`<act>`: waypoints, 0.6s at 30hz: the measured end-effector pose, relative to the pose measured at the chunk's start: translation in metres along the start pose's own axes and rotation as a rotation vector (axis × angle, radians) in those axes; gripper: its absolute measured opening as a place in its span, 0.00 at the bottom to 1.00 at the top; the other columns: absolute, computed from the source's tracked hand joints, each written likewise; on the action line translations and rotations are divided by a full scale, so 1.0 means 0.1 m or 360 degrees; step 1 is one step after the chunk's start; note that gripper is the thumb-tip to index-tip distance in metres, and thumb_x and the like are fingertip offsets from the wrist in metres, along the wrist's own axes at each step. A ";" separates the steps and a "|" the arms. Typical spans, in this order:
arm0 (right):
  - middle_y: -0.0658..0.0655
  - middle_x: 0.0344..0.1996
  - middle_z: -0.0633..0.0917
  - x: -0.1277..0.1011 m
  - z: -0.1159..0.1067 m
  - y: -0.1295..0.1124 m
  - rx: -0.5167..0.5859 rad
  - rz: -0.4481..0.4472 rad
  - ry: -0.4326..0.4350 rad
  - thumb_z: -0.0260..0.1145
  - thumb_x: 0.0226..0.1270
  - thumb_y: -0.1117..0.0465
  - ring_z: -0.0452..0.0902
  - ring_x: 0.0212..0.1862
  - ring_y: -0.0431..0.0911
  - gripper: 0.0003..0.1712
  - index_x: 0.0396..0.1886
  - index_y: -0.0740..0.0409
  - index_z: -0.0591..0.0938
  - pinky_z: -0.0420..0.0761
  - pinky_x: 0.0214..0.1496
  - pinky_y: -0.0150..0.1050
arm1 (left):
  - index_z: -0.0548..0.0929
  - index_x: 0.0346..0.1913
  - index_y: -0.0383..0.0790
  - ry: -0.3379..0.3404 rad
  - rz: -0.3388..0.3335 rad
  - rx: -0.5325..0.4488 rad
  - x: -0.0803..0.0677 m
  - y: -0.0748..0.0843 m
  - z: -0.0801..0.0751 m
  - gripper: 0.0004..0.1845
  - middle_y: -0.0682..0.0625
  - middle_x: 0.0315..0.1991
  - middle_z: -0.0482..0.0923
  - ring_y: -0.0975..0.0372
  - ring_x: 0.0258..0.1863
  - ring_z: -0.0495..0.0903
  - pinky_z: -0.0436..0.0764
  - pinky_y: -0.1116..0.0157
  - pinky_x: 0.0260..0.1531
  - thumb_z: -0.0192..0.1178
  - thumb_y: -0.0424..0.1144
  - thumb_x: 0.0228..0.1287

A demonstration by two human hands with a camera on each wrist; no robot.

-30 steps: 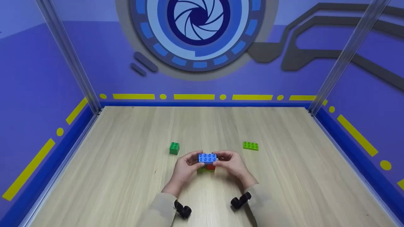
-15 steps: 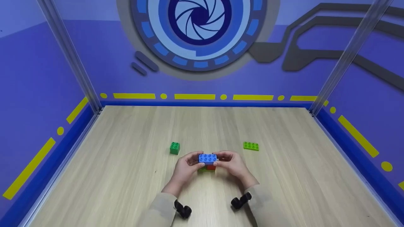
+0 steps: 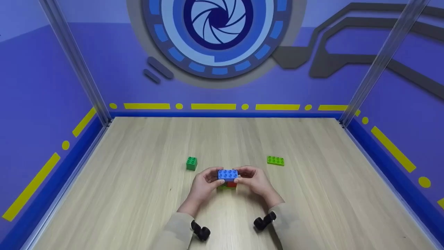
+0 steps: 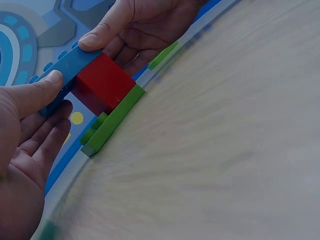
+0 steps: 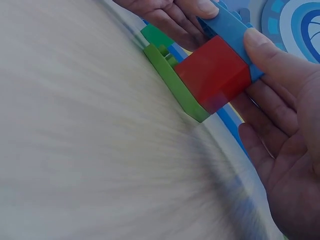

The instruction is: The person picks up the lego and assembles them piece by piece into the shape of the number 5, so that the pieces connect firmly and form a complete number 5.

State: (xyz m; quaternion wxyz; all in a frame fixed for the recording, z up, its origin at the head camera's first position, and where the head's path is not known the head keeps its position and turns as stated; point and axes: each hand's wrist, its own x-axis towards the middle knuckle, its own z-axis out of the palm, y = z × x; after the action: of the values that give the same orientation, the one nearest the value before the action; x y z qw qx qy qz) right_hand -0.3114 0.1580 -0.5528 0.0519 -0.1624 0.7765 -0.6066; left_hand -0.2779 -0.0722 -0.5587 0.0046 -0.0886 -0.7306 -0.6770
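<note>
Blue brick (image 3: pixel 228 174), 2 by 4 studs, topmost of a 3-layer stack at table centre, slightly toward 6 o'clock. Seated on a red brick (image 4: pixel 102 82), itself on a lime-green flat plate (image 4: pixel 112 120) lying on the wooden tabletop (image 3: pixel 312 194). Red brick covers only the right part of the plate; plate studs exposed at the left end, seen in left wrist view. Blue brick overhangs the red one toward the left.

Left hand (image 3: pixel 203 184) pinching the blue brick's left end, thumb on top, fingers curled beneath the overhang. Right hand (image 3: pixel 255 181) pinching the right end likewise, thumb pressed at the upper edge, fingers curled behind the stack. Both grips closed on the blue brick.

Dark green brick (image 3: pixel 191 163), 2 by 2 studs, near the left hand at 10 o'clock from the stack, apart from it. Lime-green plate (image 3: pixel 275 160), 2 by 4 studs, at 2 o'clock from the stack, well apart.

Black wrist mounts (image 3: pixel 200 231) on both beige sleeves. No readable writing, brand or label on any brick; wall shows only a blue aperture graphic (image 3: pixel 218 21) and yellow dash-and-dot striping (image 3: pixel 213 106).
</note>
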 end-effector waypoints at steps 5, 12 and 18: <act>0.64 0.49 0.90 0.00 0.00 0.00 0.0020 0.0003 -0.0013 0.78 0.60 0.63 0.85 0.45 0.39 0.22 0.53 0.67 0.86 0.83 0.52 0.28 | 0.84 0.60 0.37 0.0009 -0.0020 -0.0007 0.01 0.00 0.00 0.21 0.39 0.57 0.85 0.53 0.57 0.84 0.84 0.64 0.59 0.71 0.31 0.64; 0.63 0.48 0.90 0.01 0.00 0.00 0.0039 0.0013 -0.0001 0.79 0.59 0.64 0.85 0.46 0.39 0.22 0.52 0.66 0.87 0.83 0.53 0.28 | 0.83 0.61 0.36 0.0000 -0.0019 -0.0005 0.01 0.00 -0.01 0.22 0.38 0.57 0.85 0.52 0.58 0.84 0.84 0.62 0.60 0.71 0.32 0.64; 0.64 0.48 0.90 0.01 0.00 0.00 0.0026 0.0018 0.0004 0.79 0.58 0.64 0.85 0.45 0.39 0.22 0.52 0.67 0.86 0.83 0.53 0.28 | 0.83 0.61 0.36 -0.0012 0.0000 0.0007 0.02 -0.02 -0.01 0.22 0.38 0.57 0.85 0.51 0.59 0.84 0.84 0.61 0.60 0.71 0.32 0.65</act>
State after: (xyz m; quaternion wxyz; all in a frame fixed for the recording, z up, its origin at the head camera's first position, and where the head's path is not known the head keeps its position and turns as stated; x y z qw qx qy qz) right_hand -0.3130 0.1581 -0.5529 0.0557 -0.1567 0.7726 -0.6127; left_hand -0.2805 -0.0730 -0.5600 0.0019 -0.0910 -0.7322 -0.6750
